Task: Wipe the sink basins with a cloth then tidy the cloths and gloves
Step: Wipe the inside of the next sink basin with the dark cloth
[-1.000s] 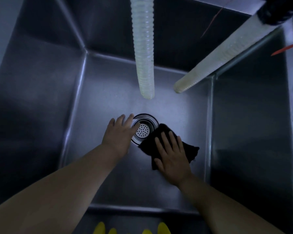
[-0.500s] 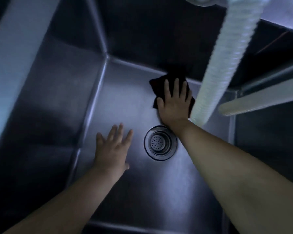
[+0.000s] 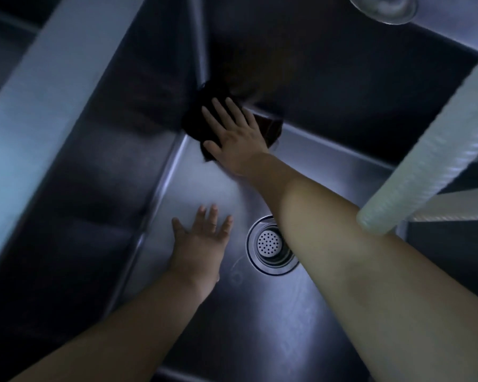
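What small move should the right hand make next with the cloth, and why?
Probably slide the dark cloth along the seam under the back wall: the right hand presses it flat in the far left corner, and that seam looks unwiped. The left hand rests open on the basin floor.

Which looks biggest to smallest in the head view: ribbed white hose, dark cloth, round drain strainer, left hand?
1. Ribbed white hose, though it hangs nearest the camera, which inflates it.
2-4. Dark cloth, partly under the right hand, left hand and round metal drain strainer look too alike to rank.
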`<state>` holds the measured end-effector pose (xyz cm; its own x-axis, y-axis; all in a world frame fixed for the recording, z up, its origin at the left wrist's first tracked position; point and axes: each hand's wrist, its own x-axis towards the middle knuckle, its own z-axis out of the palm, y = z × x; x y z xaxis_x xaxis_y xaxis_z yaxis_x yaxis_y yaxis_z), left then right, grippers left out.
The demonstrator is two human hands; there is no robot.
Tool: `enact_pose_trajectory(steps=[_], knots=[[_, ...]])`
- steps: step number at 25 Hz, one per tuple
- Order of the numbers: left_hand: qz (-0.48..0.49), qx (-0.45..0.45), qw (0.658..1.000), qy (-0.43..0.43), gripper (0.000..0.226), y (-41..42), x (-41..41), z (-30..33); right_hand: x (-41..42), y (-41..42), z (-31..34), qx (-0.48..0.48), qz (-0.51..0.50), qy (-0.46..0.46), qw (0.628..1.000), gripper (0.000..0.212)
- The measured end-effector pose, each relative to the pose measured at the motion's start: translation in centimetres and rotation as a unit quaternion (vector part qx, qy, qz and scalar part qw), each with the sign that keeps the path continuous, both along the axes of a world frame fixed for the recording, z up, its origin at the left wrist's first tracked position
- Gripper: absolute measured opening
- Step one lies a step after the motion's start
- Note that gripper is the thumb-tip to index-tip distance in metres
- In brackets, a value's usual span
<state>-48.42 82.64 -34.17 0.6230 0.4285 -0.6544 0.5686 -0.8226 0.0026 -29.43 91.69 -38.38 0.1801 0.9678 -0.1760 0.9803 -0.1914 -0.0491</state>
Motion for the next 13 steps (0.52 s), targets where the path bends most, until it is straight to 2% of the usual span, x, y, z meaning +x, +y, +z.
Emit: enact_pose_trajectory(steps=[6, 10, 13], knots=[[0.013, -0.007, 1.0, 0.015, 0.11, -0.2, 0.3, 0.9, 7.9, -11.9, 1.4, -0.019, -0.039, -0.035, 0.998, 0.064], [0.009, 0.003, 1.0, 0.018, 0.113, -0.3, 0.3, 0.7, 12.3, -21.1, 2.3, -0.035, -0.178, -0.025, 0.983, 0.07], [0.003, 0.009, 1.0, 0.016, 0.114, -0.4, 0.3, 0.7, 12.2, -25.4, 2.2, -0.036, -0.3, -0.028, 0.953, 0.065]])
